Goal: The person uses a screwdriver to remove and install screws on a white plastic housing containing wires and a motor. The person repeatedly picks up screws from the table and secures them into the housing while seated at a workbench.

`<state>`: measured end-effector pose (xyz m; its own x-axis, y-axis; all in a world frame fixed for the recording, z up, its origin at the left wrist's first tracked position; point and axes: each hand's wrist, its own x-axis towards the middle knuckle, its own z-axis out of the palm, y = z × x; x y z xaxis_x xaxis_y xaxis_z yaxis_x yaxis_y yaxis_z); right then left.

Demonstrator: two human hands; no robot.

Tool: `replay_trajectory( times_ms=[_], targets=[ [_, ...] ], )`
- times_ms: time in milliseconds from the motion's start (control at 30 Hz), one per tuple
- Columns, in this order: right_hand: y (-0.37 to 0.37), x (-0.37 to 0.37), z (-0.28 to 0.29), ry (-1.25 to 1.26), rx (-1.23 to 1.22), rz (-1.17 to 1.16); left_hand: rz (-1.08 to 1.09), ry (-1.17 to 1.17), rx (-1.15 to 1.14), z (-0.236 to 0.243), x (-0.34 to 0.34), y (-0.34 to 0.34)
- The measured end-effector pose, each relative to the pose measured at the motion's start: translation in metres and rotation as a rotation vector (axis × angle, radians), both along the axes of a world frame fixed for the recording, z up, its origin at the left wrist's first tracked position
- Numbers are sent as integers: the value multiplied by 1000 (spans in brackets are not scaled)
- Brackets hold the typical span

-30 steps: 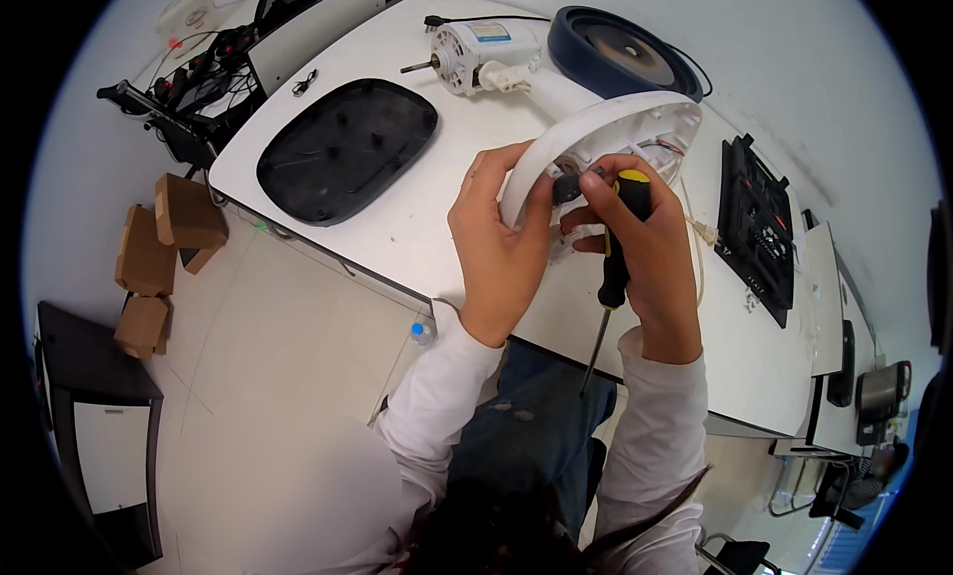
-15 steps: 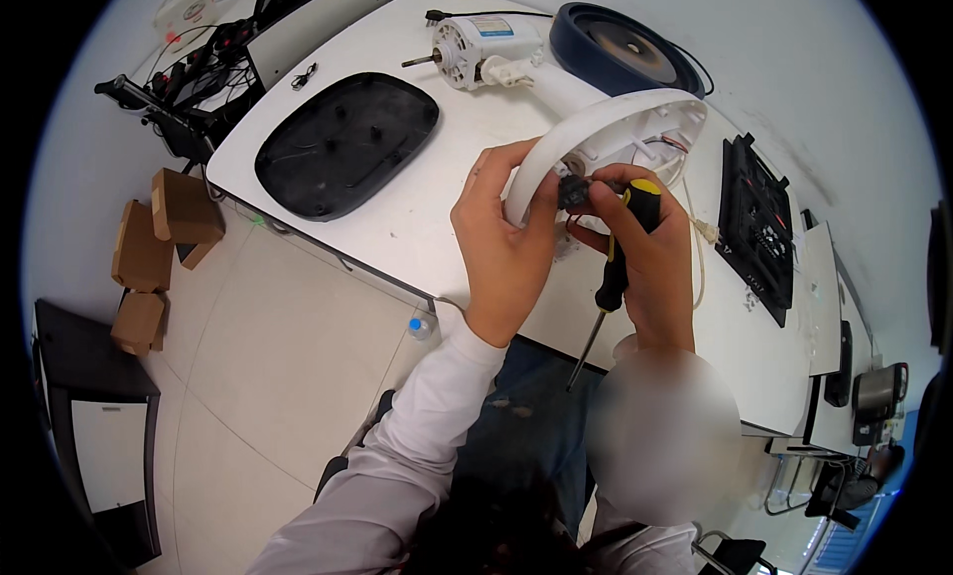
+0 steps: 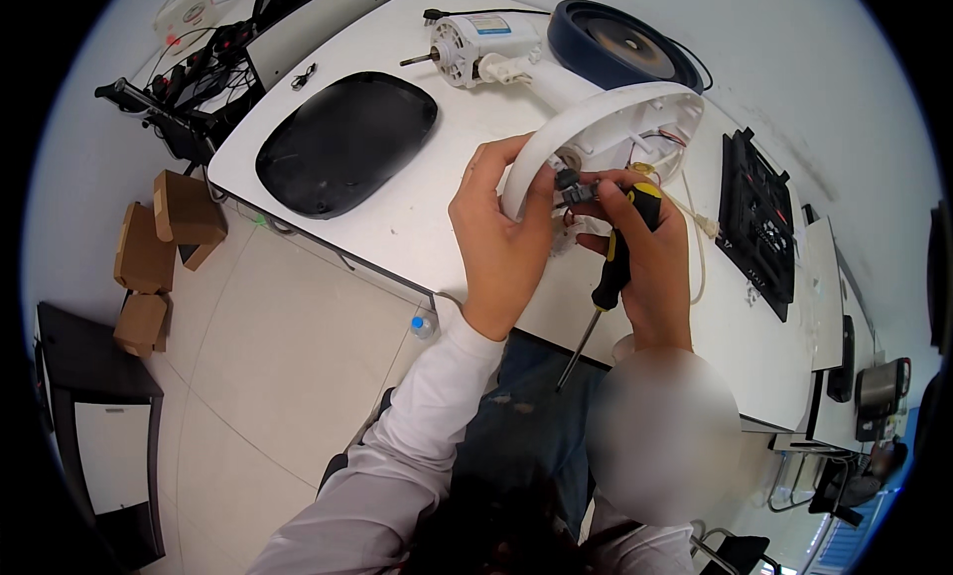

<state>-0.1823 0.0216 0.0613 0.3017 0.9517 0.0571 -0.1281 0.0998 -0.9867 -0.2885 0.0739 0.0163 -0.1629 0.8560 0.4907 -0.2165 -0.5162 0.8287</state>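
Note:
A white fan base (image 3: 571, 121), hollow side toward me, is tipped up on the table. My left hand (image 3: 501, 242) is closed on its near rim, thumb inside by a small dark grey part (image 3: 580, 192). The fingertips of my right hand (image 3: 650, 267) pinch that part, which looks like a switch block. A black-and-yellow screwdriver (image 3: 615, 267) also rests in my right hand, its shaft pointing down toward my lap. Thin wires show inside the base. Beyond it, the neck leads to the white fan motor (image 3: 475, 51) with a bare metal shaft.
A black oval cover plate (image 3: 347, 143) lies on the white table (image 3: 407, 222) to the left. A dark blue round object (image 3: 620, 44) stands at the back. To the right are an open black tool case (image 3: 756, 222) and a pale power cord (image 3: 701, 262). Cardboard boxes (image 3: 187, 217) sit on the floor.
The small dark part has turned and shows more of its length between my fingers. My right hand and the screwdriver have shifted slightly; the screwdriver's tip has swung a little left.

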Motion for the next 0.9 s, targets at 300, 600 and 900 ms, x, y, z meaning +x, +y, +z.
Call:
replay_trajectory(
  times_ms=[300,600,900],
  targets=[
    [-10,-1,-1,-4,-12,70,-15,1,8,1,0,0],
    [-9,-4,-5,52,18,91,-96,-26,-19,5,-5,0],
    [-3,-1,-2,-124,37,57,-131,-12,-17,10,-8,1]
  ],
)
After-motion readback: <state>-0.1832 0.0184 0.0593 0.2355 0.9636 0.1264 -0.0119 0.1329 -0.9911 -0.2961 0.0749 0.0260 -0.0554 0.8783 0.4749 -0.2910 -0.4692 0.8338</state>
